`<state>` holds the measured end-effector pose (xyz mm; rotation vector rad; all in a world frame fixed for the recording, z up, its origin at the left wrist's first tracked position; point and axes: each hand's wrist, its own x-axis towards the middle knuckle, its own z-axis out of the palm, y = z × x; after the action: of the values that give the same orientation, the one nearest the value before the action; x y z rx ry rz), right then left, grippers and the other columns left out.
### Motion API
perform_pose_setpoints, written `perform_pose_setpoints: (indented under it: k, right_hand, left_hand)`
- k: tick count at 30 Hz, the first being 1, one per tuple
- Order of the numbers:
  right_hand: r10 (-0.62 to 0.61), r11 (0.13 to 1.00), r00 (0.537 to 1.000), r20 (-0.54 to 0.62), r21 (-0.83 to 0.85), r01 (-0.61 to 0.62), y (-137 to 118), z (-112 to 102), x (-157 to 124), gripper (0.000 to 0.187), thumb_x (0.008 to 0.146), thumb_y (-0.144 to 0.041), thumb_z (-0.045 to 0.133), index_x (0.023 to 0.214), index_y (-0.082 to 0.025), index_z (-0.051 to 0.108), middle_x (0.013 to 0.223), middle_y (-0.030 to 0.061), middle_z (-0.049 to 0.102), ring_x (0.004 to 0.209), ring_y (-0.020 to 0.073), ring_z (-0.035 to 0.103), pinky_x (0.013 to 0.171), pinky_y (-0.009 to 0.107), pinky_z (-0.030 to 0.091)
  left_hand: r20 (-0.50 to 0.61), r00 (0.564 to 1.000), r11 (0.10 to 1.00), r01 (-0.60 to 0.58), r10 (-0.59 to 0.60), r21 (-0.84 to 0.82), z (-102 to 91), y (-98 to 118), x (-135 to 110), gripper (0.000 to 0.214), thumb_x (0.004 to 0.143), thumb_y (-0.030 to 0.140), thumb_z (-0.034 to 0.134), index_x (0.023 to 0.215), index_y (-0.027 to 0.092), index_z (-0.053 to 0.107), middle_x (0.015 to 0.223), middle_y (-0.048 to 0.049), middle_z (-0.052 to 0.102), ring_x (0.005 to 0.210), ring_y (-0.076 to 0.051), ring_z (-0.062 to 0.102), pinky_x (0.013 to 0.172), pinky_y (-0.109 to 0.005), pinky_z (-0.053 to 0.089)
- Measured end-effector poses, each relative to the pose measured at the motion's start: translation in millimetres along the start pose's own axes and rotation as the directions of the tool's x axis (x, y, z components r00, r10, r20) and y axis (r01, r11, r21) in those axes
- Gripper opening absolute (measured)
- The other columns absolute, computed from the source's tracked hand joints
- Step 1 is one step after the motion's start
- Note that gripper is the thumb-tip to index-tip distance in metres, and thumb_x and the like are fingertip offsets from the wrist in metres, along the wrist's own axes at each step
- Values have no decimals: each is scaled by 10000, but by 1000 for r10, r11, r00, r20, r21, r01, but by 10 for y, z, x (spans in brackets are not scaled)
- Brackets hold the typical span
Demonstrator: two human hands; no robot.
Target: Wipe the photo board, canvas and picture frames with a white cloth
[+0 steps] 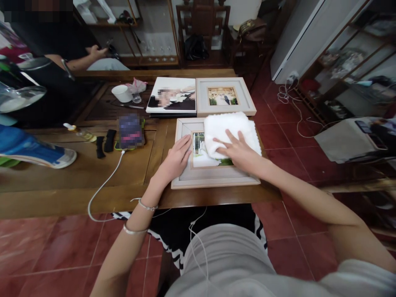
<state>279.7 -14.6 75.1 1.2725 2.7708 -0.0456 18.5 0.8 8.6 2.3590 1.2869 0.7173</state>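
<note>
Grey shirt [225, 260] nearest; right hand [237, 150] splayed on cloth [218, 126], left hand [177, 160] flat on frame [213, 180] containing photo [200, 159].

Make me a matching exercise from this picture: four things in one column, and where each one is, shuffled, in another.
Things
1. White cloth
2. Left hand
3. White cup
4. Black bag

Places
A. On the dark wooden chair
B. On the left side of the nearer frame
C. Under the right hand
D. Beside the crumpled pink plastic

Pairs: 1-C; 2-B; 3-D; 4-A
</note>
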Motion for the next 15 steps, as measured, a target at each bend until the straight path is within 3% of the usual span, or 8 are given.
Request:
perform_pose_setpoints:
  k: [5, 8, 11, 15]
  right_hand:
    - [-146, 977, 981, 130, 178, 121, -398, -336, -642, 786, 630, 149, 380, 1280, -234, 599, 1548, 43, 393, 1447, 403, 246, 1055, 694, 360]
    - [-210, 962, 964, 164, 213, 173, -585, -434, -867, 752, 636, 122, 420, 1270, -238, 605, 1548, 37, 394, 1424, 396, 309, 1060, 637, 409]
    - [-182, 971, 972, 148, 186, 153, -693, -361, -884, 761, 620, 102, 454, 1272, -264, 599, 1570, 16, 352, 1429, 420, 286, 1055, 659, 399]
    - [-70, 989, 995, 65, 133, 61, -571, -119, -599, 795, 627, 104, 423, 1323, -260, 547, 1599, 19, 289, 1449, 434, 216, 1055, 711, 342]
  left_hand:
    - [-14, 1000, 1000, 21, -21, -4, 10, 21, -9, 492, 1006, 326, 341, 1445, 125, 434, 1538, -154, 387, 1442, -263, 326, 1178, -507, 296]
    - [-17, 1000, 1000, 22, -22, -2, 11, 24, -9, 490, 1003, 324, 347, 1444, 132, 437, 1535, -151, 394, 1440, -262, 332, 1177, -509, 298]
    - [-20, 1000, 1000, 14, -14, -1, 11, 16, -7, 485, 1002, 321, 348, 1442, 140, 440, 1535, -145, 395, 1441, -254, 331, 1176, -503, 302]
    - [-7, 1000, 1000, 18, -18, -1, 12, 4, -9, 487, 1006, 325, 343, 1449, 143, 432, 1542, -141, 386, 1444, -256, 326, 1180, -511, 288]
